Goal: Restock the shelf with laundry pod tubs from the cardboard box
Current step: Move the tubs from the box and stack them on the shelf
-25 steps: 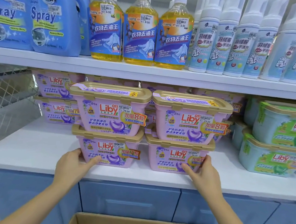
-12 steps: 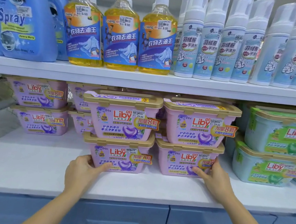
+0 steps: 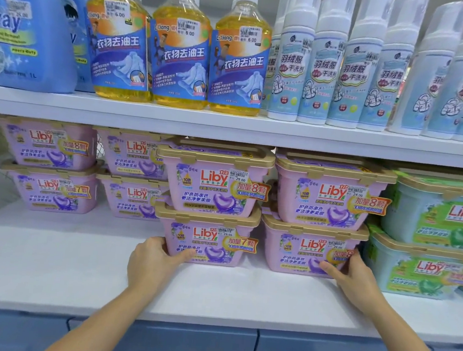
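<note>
Now the two front stacks of lilac plastic pod tubs with gold lids sit further back on the white shelf board [image 3: 46, 265] than they did a second ago, and closer to the rows behind. The left hand [image 3: 151, 261] cups the outer left corner of the lower left tub [image 3: 206, 243], thumb on its face and fingers curled round the side, gripping it. The right hand [image 3: 353, 277] does the same at the right end of the lower right tub [image 3: 305, 253], fingers partly spread against the front and corner. Each lower tub carries a second one: the upper left tub [image 3: 215, 185] and the upper right tub [image 3: 330, 196]. The brown cardboard box that showed at the bottom edge a second ago is out of sight, since the view has lifted. To me this looks like squaring up; more bare shelf remains at the left for further tubs, beside the green tubs [image 3: 427, 242] that fill the right
</note>
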The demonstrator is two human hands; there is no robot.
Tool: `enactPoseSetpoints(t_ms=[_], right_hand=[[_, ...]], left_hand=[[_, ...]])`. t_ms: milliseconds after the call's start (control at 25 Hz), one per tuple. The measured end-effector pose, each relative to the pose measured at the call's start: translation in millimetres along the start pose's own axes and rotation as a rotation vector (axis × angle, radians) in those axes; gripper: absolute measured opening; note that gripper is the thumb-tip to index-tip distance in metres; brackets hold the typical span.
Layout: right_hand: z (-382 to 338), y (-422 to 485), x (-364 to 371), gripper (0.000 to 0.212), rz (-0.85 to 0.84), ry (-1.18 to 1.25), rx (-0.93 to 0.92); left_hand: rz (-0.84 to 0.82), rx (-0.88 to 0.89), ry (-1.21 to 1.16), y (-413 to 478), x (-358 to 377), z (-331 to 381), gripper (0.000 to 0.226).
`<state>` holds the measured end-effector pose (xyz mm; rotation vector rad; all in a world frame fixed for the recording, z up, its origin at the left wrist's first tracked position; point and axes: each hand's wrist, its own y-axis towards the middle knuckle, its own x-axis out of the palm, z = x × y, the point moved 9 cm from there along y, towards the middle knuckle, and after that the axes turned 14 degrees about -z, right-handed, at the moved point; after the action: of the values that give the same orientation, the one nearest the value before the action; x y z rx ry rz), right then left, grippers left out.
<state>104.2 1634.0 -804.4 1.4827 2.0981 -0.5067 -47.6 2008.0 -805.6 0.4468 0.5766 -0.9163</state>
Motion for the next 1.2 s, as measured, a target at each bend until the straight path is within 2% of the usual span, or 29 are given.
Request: enactPoseSetpoints(t_ms=[400, 520, 640, 760, 840, 880, 1000, 1080, 1200], right_hand=[[8, -1, -1, 0.047, 0.059, 0.008, 0.020], [15, -10, -4, 0.032, 0.103, 0.059, 0.046], [11, -27, -10, 0.020, 0.122, 0.069, 0.053], [1, -55, -12, 0.042, 0.118, -0.052, 0.079], [-10, -75, -10, 0.052, 0.130, -0.217, 0.028], [-16, -89, -5, 0.054, 0.133, -0.305, -0.025], [-22, -131, 22, 0.053, 0.092, -0.437, -0.155], [-8, -158, 49, 0.048, 0.035, -0.474, -0.140], [30, -189, 97, 0.049, -0.077, -0.520, -0.063]], left_hand=[[-0.015, 0.045, 0.056, 0, 4, 1, 0.037], [-0.048, 0.091, 0.174, 0, 5, 2, 0.046], [-0.084, 0.131, 0.385, -3, 4, 2, 0.065], [-0.115, 0.090, 0.484, -19, -6, -6, 0.085], [-0.104, 0.160, 0.457, -41, -20, -5, 0.093], [-0.086, 0.230, 0.428, -57, -28, -3, 0.091], [0.002, 0.428, 0.365, -112, -53, -14, 0.063], [0.011, 0.434, 0.363, -148, -59, -40, 0.050], [-0.061, 0.322, 0.401, -189, -46, -91, 0.049]])
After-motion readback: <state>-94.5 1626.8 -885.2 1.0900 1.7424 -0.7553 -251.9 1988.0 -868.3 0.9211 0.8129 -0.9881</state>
